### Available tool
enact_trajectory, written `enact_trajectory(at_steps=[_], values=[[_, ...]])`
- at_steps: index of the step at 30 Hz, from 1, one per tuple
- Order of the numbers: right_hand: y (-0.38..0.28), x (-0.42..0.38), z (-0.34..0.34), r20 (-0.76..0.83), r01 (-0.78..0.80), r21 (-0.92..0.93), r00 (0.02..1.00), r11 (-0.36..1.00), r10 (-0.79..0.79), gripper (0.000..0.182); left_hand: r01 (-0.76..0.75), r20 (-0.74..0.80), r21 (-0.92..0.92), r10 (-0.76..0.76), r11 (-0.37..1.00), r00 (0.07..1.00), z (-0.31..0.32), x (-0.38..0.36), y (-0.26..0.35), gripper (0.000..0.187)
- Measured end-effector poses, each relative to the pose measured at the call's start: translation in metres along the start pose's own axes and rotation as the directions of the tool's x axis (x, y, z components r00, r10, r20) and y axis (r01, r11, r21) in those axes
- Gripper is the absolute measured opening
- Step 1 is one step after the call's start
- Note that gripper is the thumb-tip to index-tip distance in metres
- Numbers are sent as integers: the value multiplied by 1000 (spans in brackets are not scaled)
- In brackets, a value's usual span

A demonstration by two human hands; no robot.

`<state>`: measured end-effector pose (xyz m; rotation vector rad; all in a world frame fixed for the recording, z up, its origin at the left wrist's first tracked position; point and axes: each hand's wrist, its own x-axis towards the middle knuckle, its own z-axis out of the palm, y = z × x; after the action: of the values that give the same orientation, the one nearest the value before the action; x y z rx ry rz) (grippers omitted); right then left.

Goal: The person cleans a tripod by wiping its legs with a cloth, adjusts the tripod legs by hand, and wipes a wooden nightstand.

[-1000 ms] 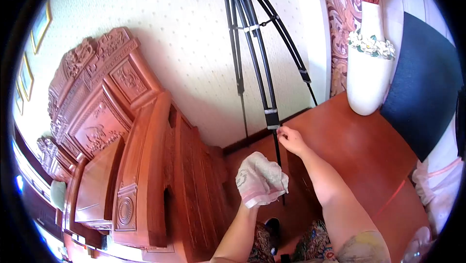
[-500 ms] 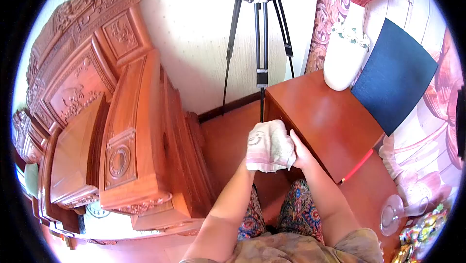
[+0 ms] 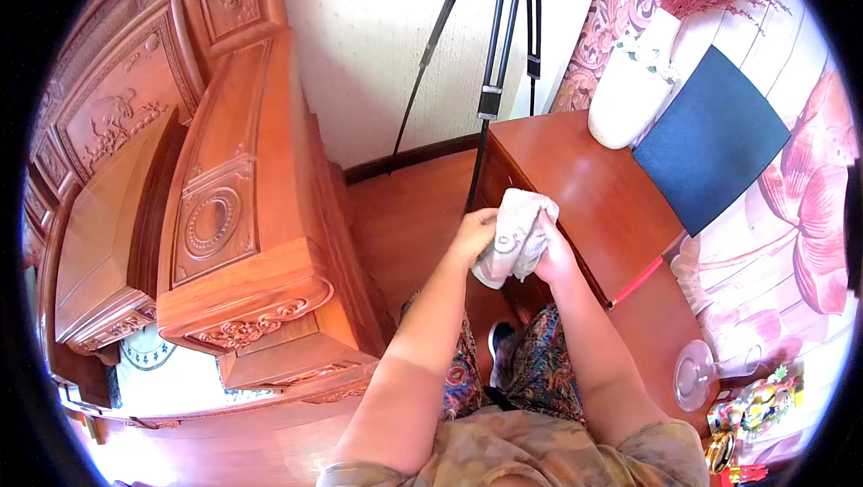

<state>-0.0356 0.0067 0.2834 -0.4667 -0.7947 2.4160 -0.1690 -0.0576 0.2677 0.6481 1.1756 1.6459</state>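
Observation:
A pale cloth with a faint printed pattern (image 3: 516,237) is held in front of me, bunched and folded between my hands. My left hand (image 3: 476,233) grips its left edge, with the fingers closed on it. On the other side, my right hand (image 3: 555,255) holds the cloth, its fingers partly hidden by the folds. Both hands are above the floor, beside the near left edge of a reddish-brown wooden cabinet (image 3: 593,190).
A carved wooden sofa (image 3: 238,244) fills the left. The black tripod (image 3: 493,82) stands ahead. On the cabinet are a white vase (image 3: 629,100) and a dark blue panel (image 3: 710,141). A red stick (image 3: 640,280), a glass dish (image 3: 695,375) and colourful wrapped items (image 3: 760,406) are at right.
The cloth has been turned and folded into a narrower bundle, slightly higher. My left hand now shows at its left edge. The view has shifted, and a shoe has come into sight below.

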Motion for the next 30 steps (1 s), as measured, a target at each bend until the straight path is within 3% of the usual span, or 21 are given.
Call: enact_trajectory(at_steps=[4, 8, 11, 12, 15, 16, 18, 20, 24, 27, 28, 29, 30], values=[[0, 14, 9, -17, 86, -1, 996, 996, -86, 31, -85, -179, 131, 108, 988, 978, -21, 11, -4, 19], [0, 40, 7, -69, 51, -50, 996, 997, -55, 30, -227, -436, 146, 268, 963, 859, -52, 38, -4, 19], [6, 66, -7, -66, 72, -98, 995, 993, -78, 32, -266, -544, 171, 316, 949, 777, -67, 70, 29, 18], [6, 71, -5, -125, 67, -151, 988, 986, -86, 32, -309, -546, 184, 358, 933, 758, -73, 86, 42, 19], [9, 82, 0, -93, 139, -210, 983, 968, -161, 43, -370, -475, 451, 569, 812, 671, -109, 154, 70, 24], [8, 85, 5, -89, 153, -235, 980, 960, -178, 46, -377, -447, 448, 568, 811, 691, -110, 166, 91, 27], [2, 90, 20, -189, 70, -216, 975, 974, -112, 51, -420, -385, 566, 678, 709, 626, -102, 185, 128, 29], [5, 103, 12, -220, 25, -140, 974, 990, -56, 53, -420, -276, 660, 721, 623, 636, -117, 223, 151, 34], [7, 119, 17, -251, 53, -122, 964, 991, -83, 56, -413, -222, 684, 711, 601, 667, -127, 287, 180, 46], [5, 123, 26, -224, 30, -355, 968, 934, -117, 62, -418, -208, 683, 708, 599, 675, -129, 325, 189, 58], [6, 129, 24, -253, 7, -347, 962, 938, -100, 62, -421, -192, 678, 697, 603, 690, -134, 337, 191, 58], [10, 131, 20, -175, 66, -482, 970, 873, -170, 63, -351, -156, 724, 637, 594, 755, -126, 332, 201, 62], [14, 131, 15, -93, 120, -599, 971, 792, -218, 63, -469, -113, 694, 726, 546, 679, -127, 343, 196, 56]])
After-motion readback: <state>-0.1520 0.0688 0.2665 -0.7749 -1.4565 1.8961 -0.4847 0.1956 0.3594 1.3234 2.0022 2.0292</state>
